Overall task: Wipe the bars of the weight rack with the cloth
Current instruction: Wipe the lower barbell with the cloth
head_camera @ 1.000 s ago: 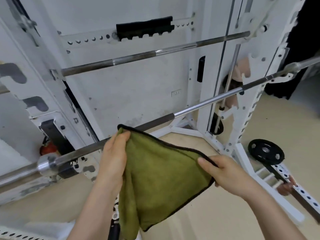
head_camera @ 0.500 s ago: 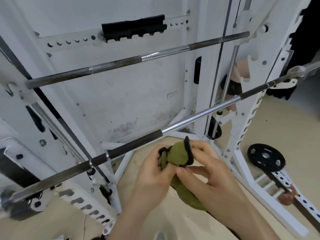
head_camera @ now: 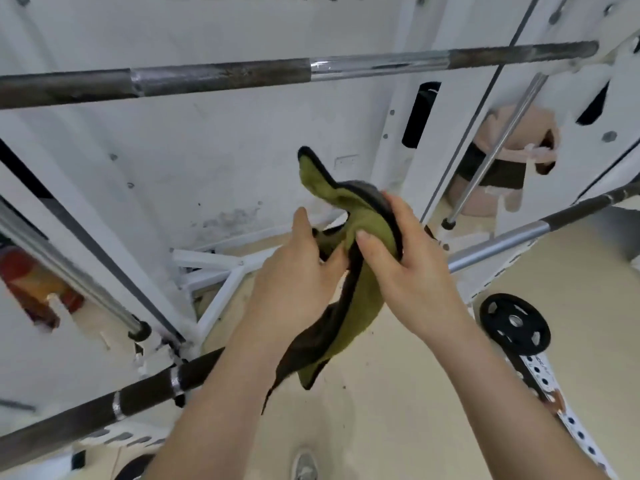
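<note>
Where arms cross: lower bar (head_camera: 498,245) hidden.

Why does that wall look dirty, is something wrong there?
Yes, the white wall has a dark grey smudgy patch low down, near the floor behind the rack. It looks like grime or damp staining. A black weight plate also lies on the floor instead of being racked.

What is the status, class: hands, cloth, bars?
Left hand and right hand both gripping bunched olive-green cloth with black edging. Lower steel barbell directly behind cloth; contact unclear. Nothing obstructing.
</note>
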`<state>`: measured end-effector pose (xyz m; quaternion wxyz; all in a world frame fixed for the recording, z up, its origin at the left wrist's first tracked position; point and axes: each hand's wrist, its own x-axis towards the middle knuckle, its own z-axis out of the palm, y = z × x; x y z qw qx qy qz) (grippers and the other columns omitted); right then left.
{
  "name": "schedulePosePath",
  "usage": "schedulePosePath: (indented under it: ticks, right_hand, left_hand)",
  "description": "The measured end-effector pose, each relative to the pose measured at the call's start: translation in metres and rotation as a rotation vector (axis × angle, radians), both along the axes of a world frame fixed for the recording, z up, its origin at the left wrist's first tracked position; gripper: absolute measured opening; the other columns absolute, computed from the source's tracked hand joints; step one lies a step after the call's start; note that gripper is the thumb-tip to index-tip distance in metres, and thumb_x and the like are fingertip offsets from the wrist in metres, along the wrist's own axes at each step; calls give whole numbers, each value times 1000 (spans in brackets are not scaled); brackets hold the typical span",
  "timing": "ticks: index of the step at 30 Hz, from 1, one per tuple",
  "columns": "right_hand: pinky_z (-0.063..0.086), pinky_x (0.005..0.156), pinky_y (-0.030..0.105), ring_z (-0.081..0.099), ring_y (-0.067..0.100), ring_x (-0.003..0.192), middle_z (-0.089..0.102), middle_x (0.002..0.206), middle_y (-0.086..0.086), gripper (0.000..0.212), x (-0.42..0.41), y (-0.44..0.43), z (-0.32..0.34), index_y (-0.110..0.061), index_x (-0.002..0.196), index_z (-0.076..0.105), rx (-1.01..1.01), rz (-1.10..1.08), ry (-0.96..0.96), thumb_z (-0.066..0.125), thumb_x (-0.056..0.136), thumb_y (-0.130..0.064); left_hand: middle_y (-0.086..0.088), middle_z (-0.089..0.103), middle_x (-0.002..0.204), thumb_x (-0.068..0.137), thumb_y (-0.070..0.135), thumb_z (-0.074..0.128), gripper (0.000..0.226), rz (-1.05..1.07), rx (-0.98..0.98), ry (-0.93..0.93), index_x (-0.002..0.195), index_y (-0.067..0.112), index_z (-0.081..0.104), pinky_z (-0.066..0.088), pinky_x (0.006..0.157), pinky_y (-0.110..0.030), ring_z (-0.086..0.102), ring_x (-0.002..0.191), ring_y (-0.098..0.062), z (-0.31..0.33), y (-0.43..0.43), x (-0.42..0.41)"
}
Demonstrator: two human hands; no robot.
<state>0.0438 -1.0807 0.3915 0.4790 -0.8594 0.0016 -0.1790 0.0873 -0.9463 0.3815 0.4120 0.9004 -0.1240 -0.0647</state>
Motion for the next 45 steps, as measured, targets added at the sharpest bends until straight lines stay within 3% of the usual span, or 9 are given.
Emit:
schedulePosePath:
  ticks: [3, 8, 14, 21, 24, 28, 33, 38, 45]
  right_hand:
    - [43, 78, 8, 57, -9, 95, 60, 96, -19, 14, 31, 7, -11, -35, 112, 47, -20, 163, 353, 48, 98, -37]
    - [55, 85, 29, 66, 10, 93, 71, 102, -3, 25, 48, -9, -30, -26, 119, 66, 174, 230, 707, 52, 98, -27]
    - [37, 63, 7, 53, -10, 63, 58, 77, -20, 41, 69, -19, -35, -30, 116, 69, -189, 246, 535, 53, 89, -2]
    - [51, 85, 35, 61, 25, 102, 70, 110, 2, 50, 81, -74, -19, -27, 123, 63, -709, 51, 355, 44, 88, 2]
    - [49, 88, 41, 58, 32, 106, 64, 117, 9, 33, 87, -97, -14, -21, 125, 59, -830, 56, 289, 51, 93, -18]
    - [32, 110, 36, 31, 17, 140, 33, 153, -9, 91, 76, -72, -8, -32, 149, 29, -756, 519, 593, 46, 74, -81]
    - [39, 56, 31, 57, 22, 70, 49, 66, -7, 27, 53, -23, -59, -23, 87, 53, -999, 762, 291, 55, 85, -50]
    - [37, 49, 28, 51, 16, 64, 45, 67, -6, 20, 53, -61, -73, -22, 77, 43, -957, 720, 143, 51, 90, -35]
    - [52, 61, 30, 59, 11, 64, 61, 70, -4, 24, 82, -168, -51, -22, 79, 63, -1060, 664, 631, 63, 74, -45]
  left_hand:
    - [8, 64, 101, 96, 48, 39, 68, 47, 272, -99, 152, 26, 6, 51, 69, -35, 61, 83, -15, -17, 11, -3]
    - [14, 51, 100, 93, 56, 37, 30, -82, 380, -165, 113, 39, 52, 47, 72, -31, 50, 93, -10, -27, 20, -5]
    - [15, 57, 76, 74, 57, 69, 29, -96, 218, 104, 83, 35, 54, 50, 71, -32, 55, 75, -2, -36, 11, 10]
    - [17, 63, 64, 73, 37, 75, 14, 240, 19, -49, 68, 36, 61, 47, 65, -20, 58, 62, 1, -20, 13, 13]
    - [32, 63, 75, 76, 39, 72, 9, 301, -26, -63, 70, 39, 66, 44, 66, -11, 61, 67, 5, -13, 7, 14]
    - [13, 62, 62, 94, 44, 50, 28, 225, 218, -38, 74, 30, 65, 45, 61, -24, 57, 62, -5, -26, -10, 5]
    - [3, 66, 68, 99, 41, 39, 38, 430, 262, -21, 80, 19, 64, 50, 68, -39, 61, 71, -19, -52, -39, 7]
    - [0, 67, 72, 100, 51, 23, 60, 487, 433, 13, 83, 13, 66, 52, 69, -38, 61, 69, -19, -59, -47, 7]
    - [-2, 66, 66, 100, 48, 24, 62, 350, 603, 66, 79, 11, 68, 53, 66, -37, 61, 63, -19, -60, -56, 6]
